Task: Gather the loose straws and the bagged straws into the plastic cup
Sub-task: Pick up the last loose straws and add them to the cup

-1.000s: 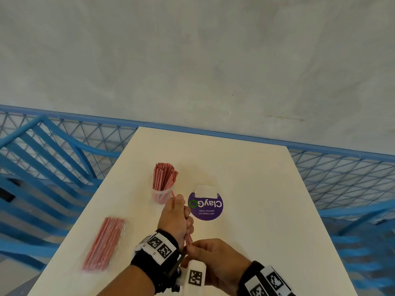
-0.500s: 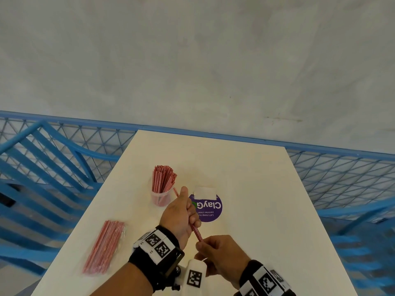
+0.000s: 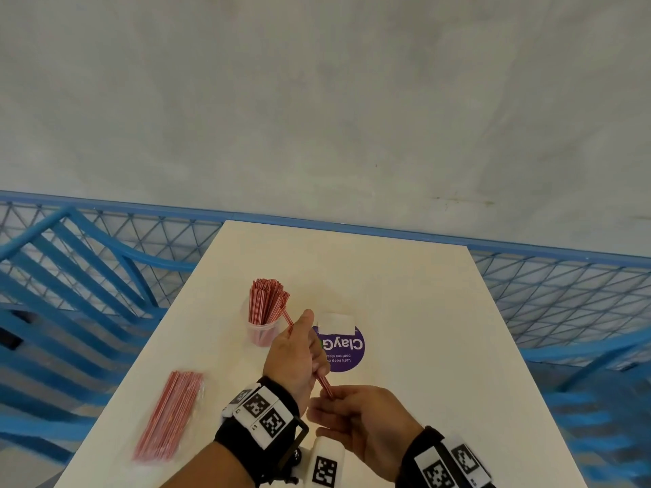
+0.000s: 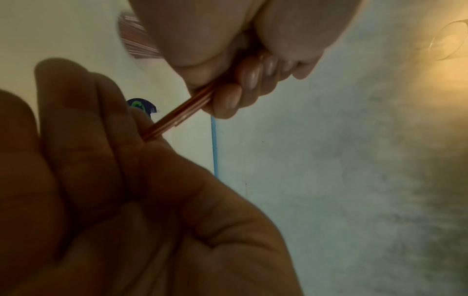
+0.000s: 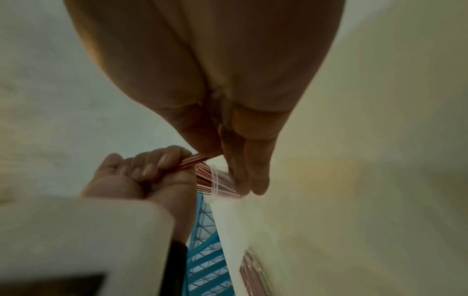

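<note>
A clear plastic cup [image 3: 262, 334] stands on the white table [image 3: 405, 304], full of upright red-and-white straws. My left hand [image 3: 299, 350] grips a small bundle of loose straws [image 3: 324, 384] in its fist, just right of the cup. Their upper ends poke out beside the cup's rim. My right hand [image 3: 355, 417] is behind the left and pinches the bundle's lower ends between thumb and fingers. In the right wrist view the left hand [image 5: 142, 172] holds the straws [image 5: 192, 160] in front of the cup [image 5: 215, 180]. The bagged straws [image 3: 171, 413] lie flat at the table's near left.
A purple round sticker [image 3: 343, 350] with a white label sits on the table right of the cup. Blue slatted chairs [image 3: 70, 276] stand at the left and a blue mesh railing [image 3: 563, 287] runs behind the table. A grey wall rises beyond.
My left hand has moved forward and up along the bundle, bringing its upper ends next to the cup. The right hand followed, staying on the lower ends.
</note>
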A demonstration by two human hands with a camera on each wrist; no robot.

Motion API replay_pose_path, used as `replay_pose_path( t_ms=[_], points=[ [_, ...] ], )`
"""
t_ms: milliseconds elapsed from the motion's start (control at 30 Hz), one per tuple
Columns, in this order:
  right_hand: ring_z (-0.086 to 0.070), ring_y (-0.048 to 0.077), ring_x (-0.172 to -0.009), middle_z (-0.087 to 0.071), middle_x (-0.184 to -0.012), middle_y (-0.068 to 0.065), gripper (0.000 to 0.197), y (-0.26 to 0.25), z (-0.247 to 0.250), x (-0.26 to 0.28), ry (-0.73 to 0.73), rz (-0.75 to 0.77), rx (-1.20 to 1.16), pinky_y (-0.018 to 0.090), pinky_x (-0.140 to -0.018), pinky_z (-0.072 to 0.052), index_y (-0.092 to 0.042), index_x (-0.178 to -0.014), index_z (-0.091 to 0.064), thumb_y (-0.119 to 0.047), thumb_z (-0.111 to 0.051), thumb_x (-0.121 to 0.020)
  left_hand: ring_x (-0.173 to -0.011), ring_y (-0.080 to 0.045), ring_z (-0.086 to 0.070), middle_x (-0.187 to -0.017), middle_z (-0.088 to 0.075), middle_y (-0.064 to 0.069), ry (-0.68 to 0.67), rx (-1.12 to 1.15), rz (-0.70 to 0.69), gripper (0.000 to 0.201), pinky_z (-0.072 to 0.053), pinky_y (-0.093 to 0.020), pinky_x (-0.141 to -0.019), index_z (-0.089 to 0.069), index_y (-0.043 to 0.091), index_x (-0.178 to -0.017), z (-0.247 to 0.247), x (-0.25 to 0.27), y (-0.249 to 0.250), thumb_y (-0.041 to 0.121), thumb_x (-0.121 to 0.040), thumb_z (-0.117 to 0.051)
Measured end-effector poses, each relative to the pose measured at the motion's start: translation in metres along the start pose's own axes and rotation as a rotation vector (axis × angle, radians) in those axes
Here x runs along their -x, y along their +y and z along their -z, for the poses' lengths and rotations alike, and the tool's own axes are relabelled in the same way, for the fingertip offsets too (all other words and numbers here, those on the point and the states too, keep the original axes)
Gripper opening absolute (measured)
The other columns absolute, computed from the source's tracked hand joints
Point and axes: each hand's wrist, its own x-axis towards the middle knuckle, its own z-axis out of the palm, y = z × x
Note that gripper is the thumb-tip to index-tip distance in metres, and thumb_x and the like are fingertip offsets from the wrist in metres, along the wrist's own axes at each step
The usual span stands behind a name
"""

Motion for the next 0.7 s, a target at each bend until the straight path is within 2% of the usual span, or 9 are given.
replay_pose_path(
  t_ms=[100, 267, 333, 400, 433, 467, 500, 633, 700],
  points=[
    [-0.068, 0.032, -0.103, -0.071, -0.109, 0.021, 0.036, 0.0, 0.0, -0.003, -0.035, 0.01, 0.036, 0.043, -0.097, -0.049, 0.007, -0.116, -0.059, 0.014, -0.039, -0.086, -0.039, -0.014, -0.021, -0.045, -0.022, 0.0, -0.012, -0.031, -0.019, 0.055, -0.023, -0.028, -0.045, -0.031, 0.02, -0.046, 0.0, 0.001, 0.0, 0.03, -0.097, -0.048],
    [-0.047, 0.024, -0.087, -0.055, -0.092, 0.018, 0.043, -0.004, 0.016, -0.002, 0.152, 0.142, 0.411, 0.028, -0.064, -0.036, 0.022, -0.116, -0.047, -0.005, -0.057, -0.084, -0.039, -0.012, -0.023, -0.044, -0.025, 0.003, -0.073, -0.201, -0.044, 0.051, -0.023, -0.028, -0.045, -0.029, 0.019, -0.051, 0.005, 0.0, 0.0, 0.031, -0.097, -0.048],
    [-0.053, 0.018, -0.09, -0.066, -0.1, 0.014, 0.03, -0.014, 0.022, 0.001, 0.264, 0.341, 0.66, 0.029, -0.076, -0.045, 0.002, -0.106, -0.063, -0.018, -0.056, -0.084, -0.033, -0.009, -0.029, -0.038, -0.034, 0.007, -0.13, -0.399, -0.07, 0.05, -0.025, -0.023, -0.044, -0.037, 0.013, -0.052, 0.008, 0.002, 0.002, 0.031, -0.097, -0.048],
    [-0.06, 0.011, -0.105, -0.068, -0.114, -0.005, 0.023, -0.029, 0.02, 0.01, 0.313, 0.555, 0.79, 0.025, -0.093, -0.048, -0.025, -0.108, -0.067, -0.014, -0.052, -0.094, -0.031, -0.004, -0.034, -0.034, -0.039, 0.009, -0.155, -0.633, -0.123, 0.048, -0.03, -0.019, -0.041, -0.042, 0.001, -0.06, 0.011, 0.001, -0.001, 0.03, -0.098, -0.046],
    [-0.056, 0.005, -0.114, -0.063, -0.121, -0.012, 0.03, -0.037, 0.017, 0.015, 0.296, 0.637, 0.83, 0.017, -0.095, -0.045, -0.029, -0.12, -0.062, -0.015, -0.05, -0.096, -0.034, -0.005, -0.034, -0.036, -0.038, 0.009, -0.174, -0.753, -0.168, 0.04, -0.031, -0.021, -0.045, -0.039, -0.007, -0.083, 0.013, 0.0, -0.004, 0.03, -0.099, -0.045],
    [-0.051, 0.0, -0.121, -0.056, -0.129, -0.017, 0.036, -0.044, 0.009, 0.023, 0.268, 0.707, 0.909, 0.013, -0.097, -0.041, -0.03, -0.131, -0.054, -0.019, -0.049, -0.097, -0.039, -0.008, -0.03, -0.04, -0.034, 0.008, -0.183, -0.859, -0.211, 0.038, -0.029, -0.024, -0.05, -0.029, 0.021, -0.065, 0.015, 0.0, -0.005, 0.031, -0.099, -0.044],
    [-0.043, -0.004, -0.127, -0.048, -0.136, -0.021, 0.041, -0.049, 0.002, 0.029, 0.239, 0.77, 1.012, 0.013, -0.103, -0.037, -0.03, -0.138, -0.047, -0.023, -0.048, -0.098, -0.045, -0.011, -0.027, -0.045, -0.031, 0.008, -0.189, -0.949, -0.23, 0.046, -0.027, -0.028, -0.054, -0.042, 0.007, -0.059, 0.018, -0.002, -0.008, 0.031, -0.098, -0.044],
    [-0.008, -0.011, -0.138, -0.028, -0.15, -0.022, 0.046, -0.046, -0.019, 0.034, 0.092, 0.786, 1.489, 0.022, -0.119, -0.007, -0.029, -0.147, -0.032, -0.032, -0.037, -0.101, -0.06, -0.017, -0.044, -0.055, -0.05, -0.003, -0.25, -1.05, -0.206, 0.03, -0.046, -0.034, -0.06, -0.049, 0.012, -0.059, 0.027, -0.011, -0.013, 0.023, -0.087, -0.049],
    [-0.004, -0.013, -0.137, -0.02, -0.155, -0.021, 0.048, -0.042, -0.022, 0.032, 0.053, 0.75, 1.491, 0.023, -0.12, -0.005, -0.029, -0.148, -0.029, -0.033, -0.036, -0.101, -0.07, -0.023, -0.053, -0.065, -0.058, -0.005, -0.285, -1.064, -0.194, 0.023, -0.05, -0.027, -0.069, -0.054, 0.016, -0.064, 0.027, -0.01, -0.01, 0.023, -0.086, -0.051]
  ],
)
